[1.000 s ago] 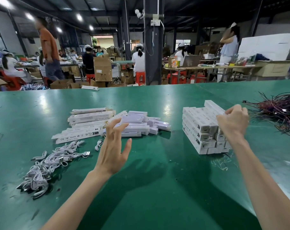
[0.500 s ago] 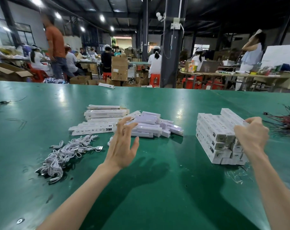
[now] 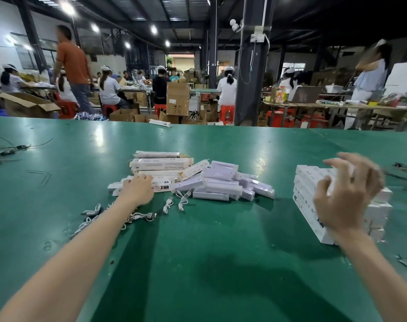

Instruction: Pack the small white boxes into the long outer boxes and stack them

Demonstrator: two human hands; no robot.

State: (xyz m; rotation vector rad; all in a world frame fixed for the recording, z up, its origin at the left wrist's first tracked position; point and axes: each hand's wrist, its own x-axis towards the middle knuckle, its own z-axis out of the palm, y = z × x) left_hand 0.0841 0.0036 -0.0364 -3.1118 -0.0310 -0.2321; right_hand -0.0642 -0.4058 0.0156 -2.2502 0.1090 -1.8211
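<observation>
Our left arm stretched forward over white cables (image 3: 137,216). Left hand (image 3: 138,190) lies knuckles-up on nearest of long outer boxes (image 3: 161,163); fingers hidden, so we cannot tell if it grips. Our right hand (image 3: 346,194) blurry, fingers spread wide, bent, holding nothing. It hides part of stack (image 3: 306,194); stack boxes point away from us. All on green table (image 3: 209,263). Long outer boxes lie flat, long sides left to right. Small white boxes (image 3: 221,184) heaped just right of them. Far back: pillar (image 3: 249,66).
</observation>
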